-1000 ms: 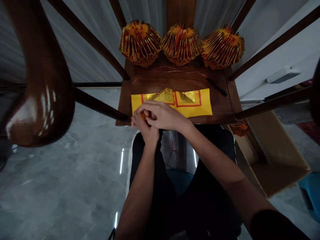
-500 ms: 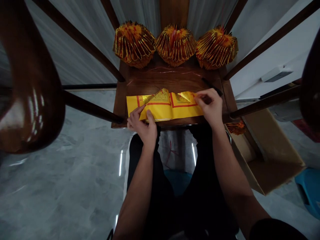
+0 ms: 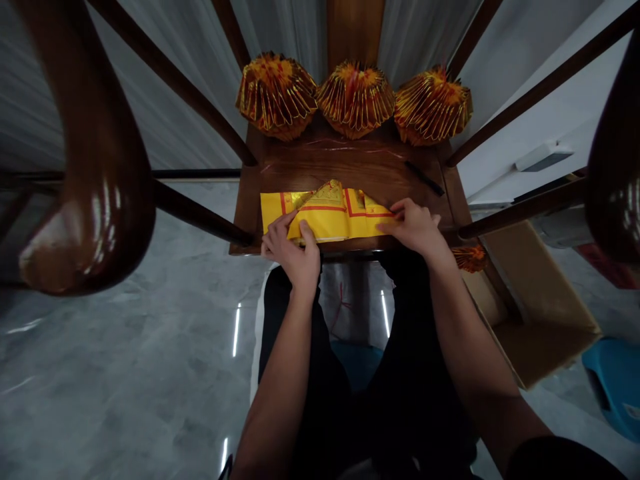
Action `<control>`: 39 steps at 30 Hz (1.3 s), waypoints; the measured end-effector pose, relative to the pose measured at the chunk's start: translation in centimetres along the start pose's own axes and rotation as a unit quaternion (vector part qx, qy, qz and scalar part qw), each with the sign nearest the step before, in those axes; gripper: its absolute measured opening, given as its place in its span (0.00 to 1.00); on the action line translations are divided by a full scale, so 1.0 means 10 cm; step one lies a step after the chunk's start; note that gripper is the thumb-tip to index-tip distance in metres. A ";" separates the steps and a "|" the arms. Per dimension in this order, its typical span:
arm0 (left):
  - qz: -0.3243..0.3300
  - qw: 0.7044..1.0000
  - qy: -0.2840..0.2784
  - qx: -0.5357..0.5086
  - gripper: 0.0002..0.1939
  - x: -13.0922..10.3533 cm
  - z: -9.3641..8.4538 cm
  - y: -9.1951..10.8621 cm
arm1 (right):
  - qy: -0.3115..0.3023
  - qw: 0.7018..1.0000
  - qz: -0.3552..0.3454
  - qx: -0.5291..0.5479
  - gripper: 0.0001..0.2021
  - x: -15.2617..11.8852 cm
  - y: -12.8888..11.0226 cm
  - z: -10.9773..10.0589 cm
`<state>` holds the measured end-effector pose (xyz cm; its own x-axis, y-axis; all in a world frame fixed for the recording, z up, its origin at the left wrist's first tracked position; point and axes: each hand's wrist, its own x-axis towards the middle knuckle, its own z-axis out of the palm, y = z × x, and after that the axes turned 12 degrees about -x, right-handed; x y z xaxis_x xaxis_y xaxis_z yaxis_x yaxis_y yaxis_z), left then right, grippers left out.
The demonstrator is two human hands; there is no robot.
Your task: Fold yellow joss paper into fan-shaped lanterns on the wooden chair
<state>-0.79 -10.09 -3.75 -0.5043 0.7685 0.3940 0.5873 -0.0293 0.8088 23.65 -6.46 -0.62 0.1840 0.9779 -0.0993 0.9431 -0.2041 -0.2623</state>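
Note:
A strip of yellow joss paper (image 3: 323, 225) with red borders and gold foil prints lies across the wooden chair seat (image 3: 320, 163) in front of me. Its upper edge is folded down slantwise at the left and at the right. My left hand (image 3: 294, 252) holds the left part near the lower edge, index finger on the fold and thumb on the paper. At the right end, my right hand (image 3: 417, 228) has thumb and fingers closed on the folded corner. Its lower fingers are partly hidden.
Three pleated gold-and-red paper ornaments (image 3: 355, 100) stand along the seat's back. A black pen-like stick (image 3: 424, 179) lies at the right. Chair armrests (image 3: 105, 200) flank me. Beside the chair sits an open cardboard box (image 3: 540, 293), with a blue stool (image 3: 615, 380) further right.
My right hand has come down and inward, folding the paper's upper right corner over. My left hand stays in place on the paper. The view has shifted slightly.

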 end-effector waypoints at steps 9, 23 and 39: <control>-0.003 1.000 -0.013 -0.004 0.13 -0.01 -0.01 0.02 | 0.041 0.994 0.084 0.052 0.21 -0.19 -0.19 0.21; -0.007 1.000 -0.006 0.002 0.13 0.03 -0.01 0.02 | -0.077 0.995 0.065 0.005 0.30 -0.08 -0.47 0.08; 0.037 0.999 -0.006 -0.011 0.17 0.06 -0.05 -0.11 | -0.104 0.986 0.076 0.110 0.35 -0.09 -0.67 0.07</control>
<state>-2.05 -9.98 -4.17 -0.4528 0.7713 0.4473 0.6088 -0.0991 0.7871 16.99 -6.07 0.51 0.2369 0.9094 -0.3419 0.8222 -0.3752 -0.4281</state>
